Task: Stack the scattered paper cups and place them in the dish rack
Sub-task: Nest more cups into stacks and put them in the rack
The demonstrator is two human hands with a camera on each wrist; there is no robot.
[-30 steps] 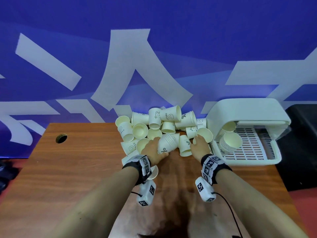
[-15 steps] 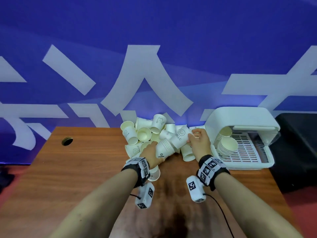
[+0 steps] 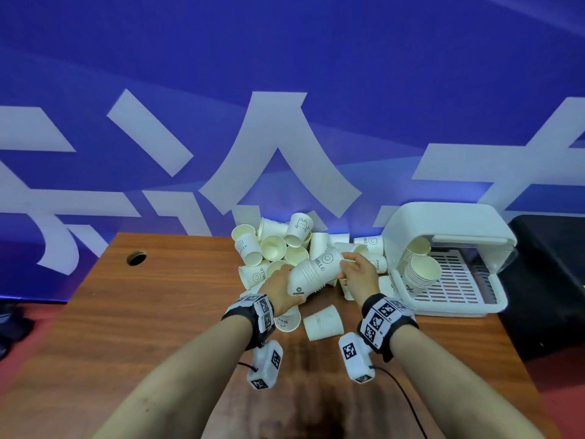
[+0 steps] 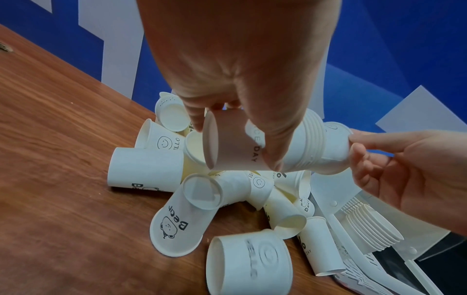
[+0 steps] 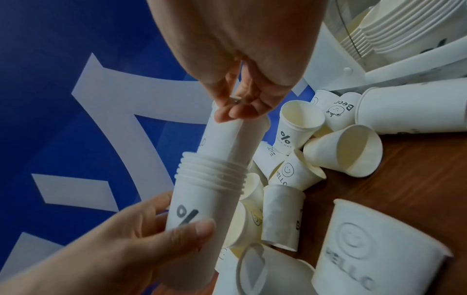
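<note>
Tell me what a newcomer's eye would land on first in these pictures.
First, the stack of nested cups held in the air over the middle of the table, the left hand gripping its base and the right hand pinching the top cup. Behind it lies the heap of loose paper cups, and at the right the white dish rack already holds stacks.

Blue white-patterned wall [image 3: 348, 90] — wooden table [image 3: 142, 312]

Person, two bare forearms, no sleeves. Left wristband [image 3: 253, 315]: black strap, white blocks with black square-code markers. Right wristband [image 3: 384, 321]: same. White camera pod under each wrist, left [image 3: 265, 364], right [image 3: 355, 356], marker-tagged. Thin black cable [image 3: 408, 403] from right pod.
</note>
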